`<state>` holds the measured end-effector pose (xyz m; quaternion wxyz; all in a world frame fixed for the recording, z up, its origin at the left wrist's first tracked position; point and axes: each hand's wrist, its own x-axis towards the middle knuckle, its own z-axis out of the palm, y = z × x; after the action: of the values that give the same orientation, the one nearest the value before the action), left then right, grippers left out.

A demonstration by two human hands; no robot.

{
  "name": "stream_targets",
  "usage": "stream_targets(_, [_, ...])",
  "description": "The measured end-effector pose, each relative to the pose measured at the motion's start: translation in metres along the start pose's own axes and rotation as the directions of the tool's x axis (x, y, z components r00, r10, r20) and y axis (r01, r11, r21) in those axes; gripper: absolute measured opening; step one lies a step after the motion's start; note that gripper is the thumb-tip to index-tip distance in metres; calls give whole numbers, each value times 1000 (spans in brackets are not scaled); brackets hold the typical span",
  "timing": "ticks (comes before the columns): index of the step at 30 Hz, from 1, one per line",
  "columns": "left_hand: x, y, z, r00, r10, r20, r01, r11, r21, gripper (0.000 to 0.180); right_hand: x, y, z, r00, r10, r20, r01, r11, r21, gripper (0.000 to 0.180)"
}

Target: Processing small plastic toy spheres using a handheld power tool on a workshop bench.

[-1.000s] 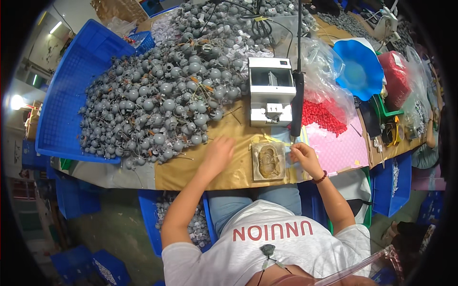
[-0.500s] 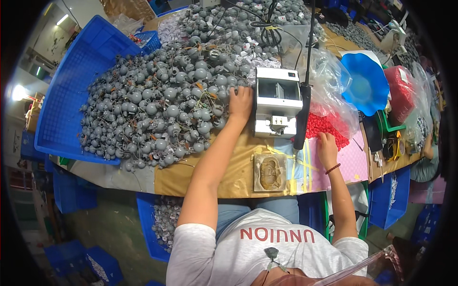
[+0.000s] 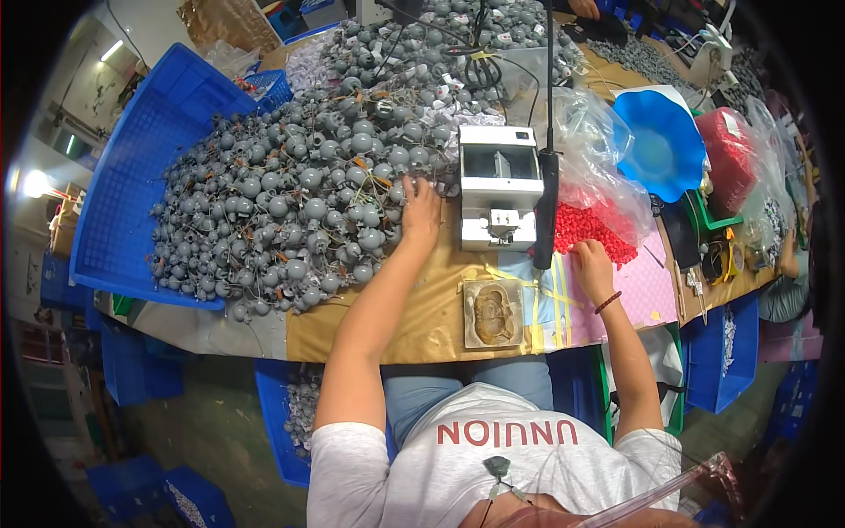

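left hand (image 3: 421,209): fingers spread, resting on near-right edge of grey round parts heap (image 3: 290,202); heap runs far-left | right hand (image 3: 591,264): fingers curled, grip unclear, touching red beads (image 3: 588,227) just beyond

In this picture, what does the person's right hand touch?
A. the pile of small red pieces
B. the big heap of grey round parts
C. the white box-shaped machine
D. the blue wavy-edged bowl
A: the right hand rests at the edge of the pile of small red pieces, right of the white box-shaped machine, while the left hand reaches into the heap of grey round parts.
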<state>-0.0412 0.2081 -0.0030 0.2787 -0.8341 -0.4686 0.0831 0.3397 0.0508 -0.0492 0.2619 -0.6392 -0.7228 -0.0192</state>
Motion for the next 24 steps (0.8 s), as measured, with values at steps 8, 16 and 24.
stream_targets(8, [-58, 8, -6, 963, 169, -211, -237, 903, -358, 17, -1, 3, -4, 994, -105, -44, 105, 994, -10, 10])
stream_targets(16, [-165, 29, -34, 959, -270, -91, 31, 418, -908, 23, 1, -8, -10, 993, -65, -97, 74, 992, 97, 14])
stream_targets(24, [-183, 54, -78, 932, -361, 34, 95, 152, -984, 23, -7, -49, -24, 970, 234, -60, -160, 809, 565, 10])
